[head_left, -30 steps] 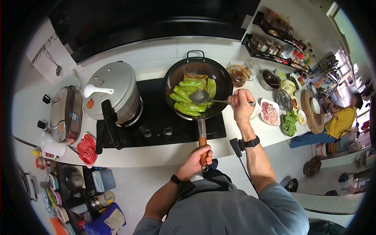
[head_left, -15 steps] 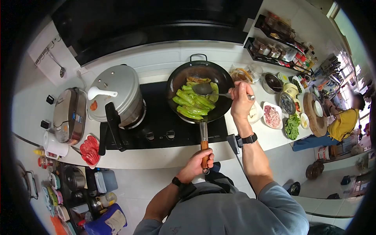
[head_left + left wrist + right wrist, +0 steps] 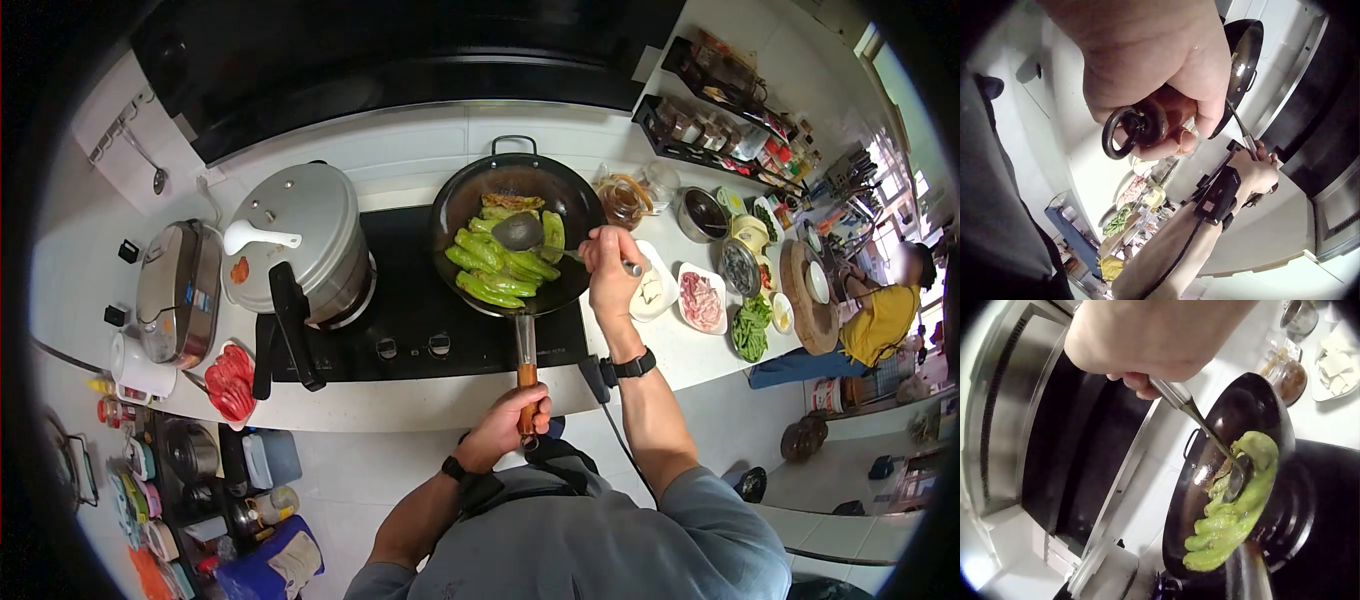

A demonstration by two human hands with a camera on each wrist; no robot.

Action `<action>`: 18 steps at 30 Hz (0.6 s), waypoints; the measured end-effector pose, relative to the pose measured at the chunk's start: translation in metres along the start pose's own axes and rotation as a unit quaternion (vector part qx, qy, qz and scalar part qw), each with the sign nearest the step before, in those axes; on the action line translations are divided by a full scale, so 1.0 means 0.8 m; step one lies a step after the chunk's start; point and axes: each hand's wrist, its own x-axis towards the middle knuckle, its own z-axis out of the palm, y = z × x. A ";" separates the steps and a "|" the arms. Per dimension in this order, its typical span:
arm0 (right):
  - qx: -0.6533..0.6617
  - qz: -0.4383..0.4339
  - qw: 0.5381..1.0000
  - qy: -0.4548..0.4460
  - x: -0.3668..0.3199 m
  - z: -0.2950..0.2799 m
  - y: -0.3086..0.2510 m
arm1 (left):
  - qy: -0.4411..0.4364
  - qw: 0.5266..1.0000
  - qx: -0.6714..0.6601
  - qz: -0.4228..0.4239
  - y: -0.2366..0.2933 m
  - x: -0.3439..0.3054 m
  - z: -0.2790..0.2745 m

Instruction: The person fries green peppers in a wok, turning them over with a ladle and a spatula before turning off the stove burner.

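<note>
My left hand [image 3: 508, 418] grips the wooden handle [image 3: 1175, 109] of a dark wok, thumb and fingers wrapped round it near the hanging ring [image 3: 1116, 134]. The wok [image 3: 578, 225] sits over the right side of the stove. In it lie several long green peppers [image 3: 492, 262], glossy and softened, with a browned piece [image 3: 512, 201] at the back. My right hand [image 3: 612, 270] holds a metal ladle above the wok's right rim, fingers curled round its handle [image 3: 1172, 394]. The ladle's bowl [image 3: 518, 231] rests among the peppers near the wok's middle.
Left of the wok stands a large pressure cooker [image 3: 285, 240] with a white spoon on its lid. Right of it are a jar [image 3: 620, 200], a tofu dish [image 3: 1338, 365], sliced meat [image 3: 702, 298] and cut greens [image 3: 750, 328]. Another person [image 3: 880, 320] stands far right.
The ladle's bowl has gone from the front part of the peppers back towards the wok's middle. My right hand has shifted slightly left over the rim. My left hand keeps its hold on the handle.
</note>
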 end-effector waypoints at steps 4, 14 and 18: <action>0.018 0.023 0.999 0.013 0.037 0.008 -0.003 | 0.003 1.000 0.004 0.009 -0.002 0.002 -0.001; -0.028 0.053 0.998 0.000 0.054 0.026 -0.004 | 0.005 1.000 -0.007 0.002 0.000 -0.005 0.000; 0.033 0.031 0.999 -0.010 0.039 0.016 0.005 | -0.010 1.000 -0.015 0.016 -0.005 0.003 -0.008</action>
